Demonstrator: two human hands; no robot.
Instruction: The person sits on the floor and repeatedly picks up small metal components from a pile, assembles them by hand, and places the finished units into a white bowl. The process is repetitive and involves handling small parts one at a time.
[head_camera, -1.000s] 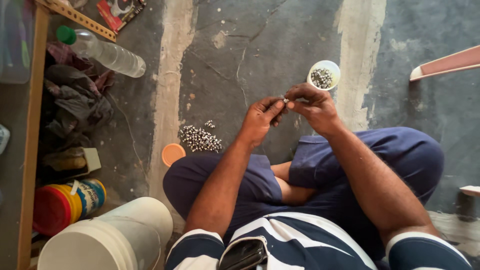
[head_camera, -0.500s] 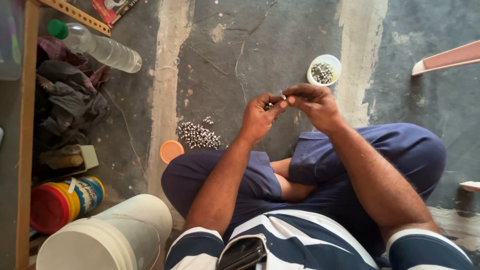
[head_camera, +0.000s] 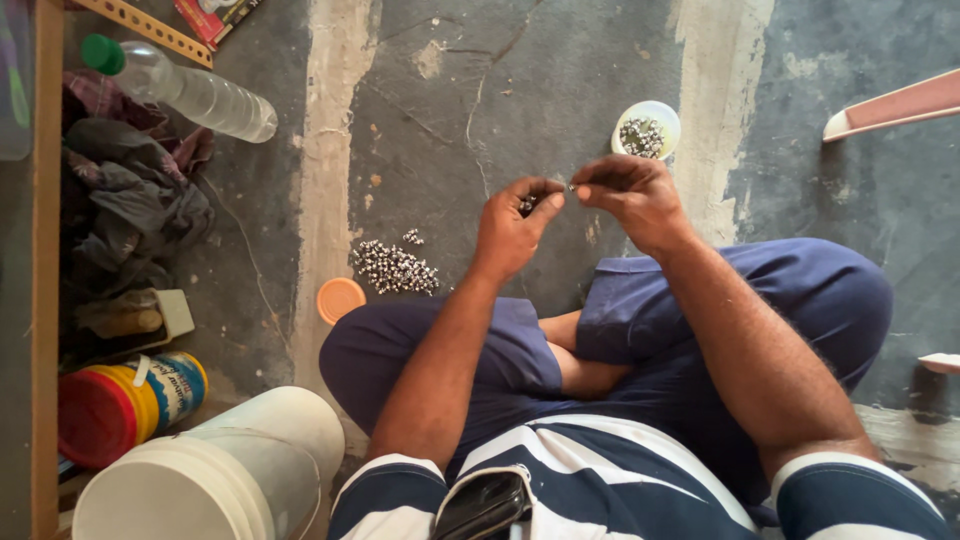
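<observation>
We sat cross-legged on the floor (head_camera: 560, 90) | left hand (head_camera: 512, 228) cupped small metal pieces | right hand (head_camera: 630, 195) pinched one, raised for sight | pile (head_camera: 392, 267) and cup (head_camera: 646, 130) within reach.

A person sits cross-legged on a cracked grey floor (head_camera: 560, 90), the left hand (head_camera: 512, 232) and right hand (head_camera: 632, 197) raised together, fingertips pinching tiny metal pieces between them. A small white cup (head_camera: 647, 129) of such pieces stands just beyond the right hand. A heap of metal pieces (head_camera: 392, 266) lies left of the knee, beside an orange lid (head_camera: 340, 299).
</observation>
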